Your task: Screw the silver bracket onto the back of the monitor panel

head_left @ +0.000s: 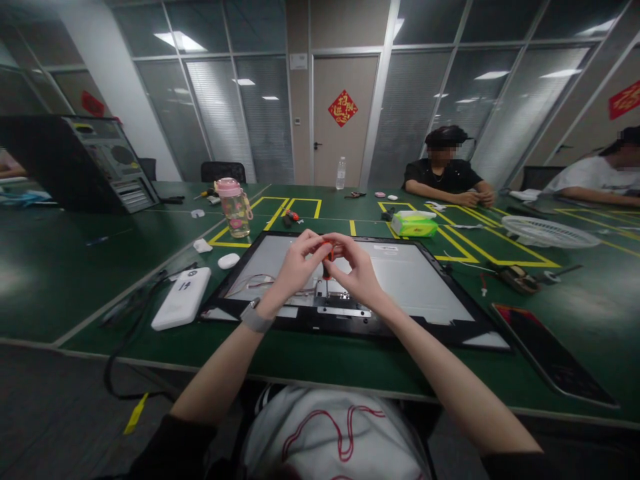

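Observation:
A screwdriver with a red and black handle [327,269] stands upright, its shaft pointing down at a small metal bracket with a circuit board [345,311]. My left hand [303,263] has its fingers closed at the top of the handle. From the other side, the fingers of my right hand [356,268] wrap the same handle; part of it is hidden behind them. Under both hands lies a flat monitor panel [420,287] with a black frame and a grey back. Thin cables [255,285] run across the panel to the bracket. Where the tip touches is too small to tell.
A white power bank [182,297], a white mouse-like object [229,261] and a pink-lidded bottle [235,208] stand left. Right are a phone [553,353], a tissue pack [414,224] and a white fan grille [550,231]. A computer case [75,163] stands far left. Two people sit opposite.

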`<state>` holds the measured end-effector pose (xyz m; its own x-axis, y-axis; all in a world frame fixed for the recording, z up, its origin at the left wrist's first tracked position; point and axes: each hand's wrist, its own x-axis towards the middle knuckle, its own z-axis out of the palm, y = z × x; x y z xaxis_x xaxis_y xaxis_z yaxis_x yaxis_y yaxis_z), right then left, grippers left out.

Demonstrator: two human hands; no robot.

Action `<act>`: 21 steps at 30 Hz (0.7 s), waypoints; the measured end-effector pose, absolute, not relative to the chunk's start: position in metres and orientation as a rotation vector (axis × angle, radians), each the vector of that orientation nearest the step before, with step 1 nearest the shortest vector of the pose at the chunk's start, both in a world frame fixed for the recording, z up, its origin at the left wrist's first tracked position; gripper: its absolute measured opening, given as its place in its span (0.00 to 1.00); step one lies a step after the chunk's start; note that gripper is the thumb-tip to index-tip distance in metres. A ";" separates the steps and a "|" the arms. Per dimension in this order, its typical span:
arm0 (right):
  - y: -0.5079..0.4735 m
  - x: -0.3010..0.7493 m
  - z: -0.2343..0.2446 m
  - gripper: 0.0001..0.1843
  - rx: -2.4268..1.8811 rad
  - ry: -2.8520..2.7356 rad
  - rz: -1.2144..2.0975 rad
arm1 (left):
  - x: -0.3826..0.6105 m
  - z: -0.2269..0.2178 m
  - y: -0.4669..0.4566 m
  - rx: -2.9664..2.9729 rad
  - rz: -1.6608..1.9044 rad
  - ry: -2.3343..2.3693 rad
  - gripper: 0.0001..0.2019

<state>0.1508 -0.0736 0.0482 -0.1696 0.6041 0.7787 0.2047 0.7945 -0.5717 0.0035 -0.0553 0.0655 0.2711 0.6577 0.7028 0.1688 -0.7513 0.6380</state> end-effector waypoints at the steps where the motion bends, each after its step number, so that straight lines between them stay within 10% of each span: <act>1: -0.074 0.151 0.048 0.18 -0.626 -1.733 0.454 | 0.003 0.063 -0.052 2.023 1.435 0.708 0.11; 21: -0.062 0.169 0.049 0.12 -0.618 -1.548 0.898 | -0.037 0.015 -0.004 2.297 0.398 0.883 0.28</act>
<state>0.1685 -0.0622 0.0488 -0.1767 0.8013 0.5716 -0.0982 0.5635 -0.8203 -0.0369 -0.0038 0.0146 0.7289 0.6828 0.0503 0.4898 -0.5713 0.6586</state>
